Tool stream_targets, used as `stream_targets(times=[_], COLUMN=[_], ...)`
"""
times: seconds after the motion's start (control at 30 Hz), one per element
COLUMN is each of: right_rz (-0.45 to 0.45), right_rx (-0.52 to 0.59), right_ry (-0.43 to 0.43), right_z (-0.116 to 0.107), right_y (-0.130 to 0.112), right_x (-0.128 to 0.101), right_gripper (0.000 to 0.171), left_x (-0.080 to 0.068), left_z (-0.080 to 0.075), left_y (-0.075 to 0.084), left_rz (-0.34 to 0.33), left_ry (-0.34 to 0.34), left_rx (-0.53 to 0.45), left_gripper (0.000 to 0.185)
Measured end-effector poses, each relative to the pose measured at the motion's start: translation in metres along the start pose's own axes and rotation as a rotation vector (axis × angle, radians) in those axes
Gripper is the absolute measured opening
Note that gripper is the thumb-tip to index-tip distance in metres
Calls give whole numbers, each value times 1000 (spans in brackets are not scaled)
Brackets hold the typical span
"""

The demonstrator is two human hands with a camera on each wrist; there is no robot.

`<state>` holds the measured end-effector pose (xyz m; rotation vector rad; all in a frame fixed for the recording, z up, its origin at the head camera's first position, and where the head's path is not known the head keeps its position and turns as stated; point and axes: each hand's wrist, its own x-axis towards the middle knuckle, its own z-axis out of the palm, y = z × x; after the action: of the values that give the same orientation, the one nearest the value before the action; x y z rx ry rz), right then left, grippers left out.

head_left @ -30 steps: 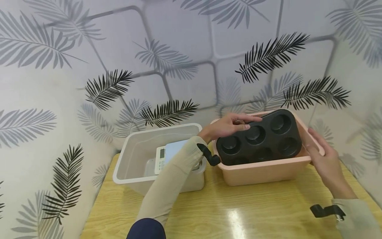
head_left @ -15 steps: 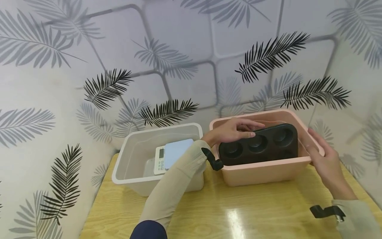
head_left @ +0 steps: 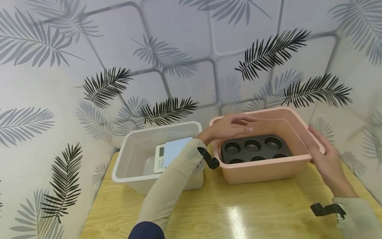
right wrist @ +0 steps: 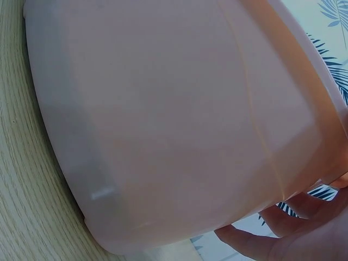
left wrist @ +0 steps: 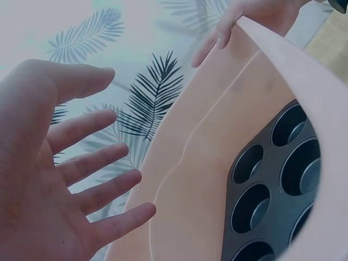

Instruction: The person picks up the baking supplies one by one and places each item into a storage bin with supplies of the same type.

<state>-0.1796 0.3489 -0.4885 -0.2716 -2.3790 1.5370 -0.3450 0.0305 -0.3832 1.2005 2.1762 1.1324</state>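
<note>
A black muffin tray (head_left: 256,151) (left wrist: 272,185) lies flat on the bottom of a pink plastic tub (head_left: 262,171) (left wrist: 190,163) (right wrist: 163,125). My left hand (head_left: 238,126) (left wrist: 60,179) hovers above the tub's left end with its fingers spread, holding nothing and clear of the tray. My right hand (head_left: 320,152) (right wrist: 293,234) grips the tub's right rim, with the thumb on the rim and the fingers curled along the outer wall.
A white plastic tub (head_left: 119,166) stands to the left of the pink one with a pale blue kitchen scale (head_left: 170,154) in it. Both tubs sit at the back of a wooden table (head_left: 238,212), close to the leaf-patterned wall (head_left: 179,49).
The muffin tray went from tilted on the tub's rim to lying flat on the tub's bottom. My left hand let go of it and lifted slightly. The right hand stayed on the rim.
</note>
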Motion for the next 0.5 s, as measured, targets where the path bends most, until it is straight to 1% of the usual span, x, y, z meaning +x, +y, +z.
stream_targets(times=[0.2,0.33,0.5], right_rz=[4,8,10], right_rx=[0,5,5], right_ry=[4,13,21], right_z=[3,6,3], right_y=[0,0,1], right_x=[1,0,0], right_gripper=[57,57,58], left_x=[-18,-33,-57], left_z=[-5,-10,-16], left_y=[-3,-5,-7], left_rz=[-9,1,35], left_ry=[59,133,237], left_rx=[-15,-19,-36], left_gripper=[47,44,46])
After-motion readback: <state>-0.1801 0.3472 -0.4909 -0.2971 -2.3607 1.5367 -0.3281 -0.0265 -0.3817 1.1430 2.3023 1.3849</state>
